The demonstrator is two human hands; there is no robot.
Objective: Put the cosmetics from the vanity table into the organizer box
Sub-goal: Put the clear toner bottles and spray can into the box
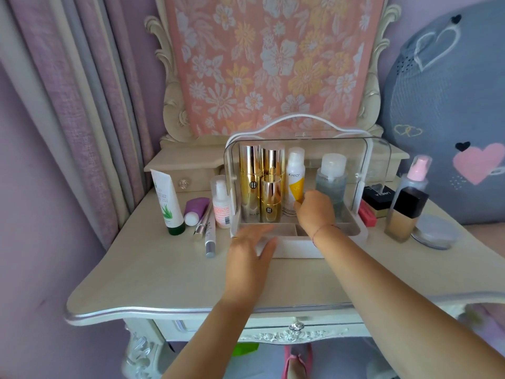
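The white organizer box [297,248] stands mid-table with its clear lid [377,157] swung up. Inside stand three gold bottles [250,176], a white and yellow KHIO spray can [295,170] and a clear bottle of bluish liquid [332,176]. My right hand [315,212] reaches into the box, with its fingers curled at the foot of the spray can and the thumb on it. It hides the lower part of the clear bottle. My left hand [251,247] lies flat and blurred on the box's front left edge, with its fingers apart.
Left of the box are an aloe tube [168,198], a purple tube [195,209], a small pink-labelled bottle [221,205] and silver pens [210,233]. To the right are a foundation bottle [404,212], a pink-capped spray [415,176], a black box [378,196], a red stick [367,214] and a round compact [434,233].
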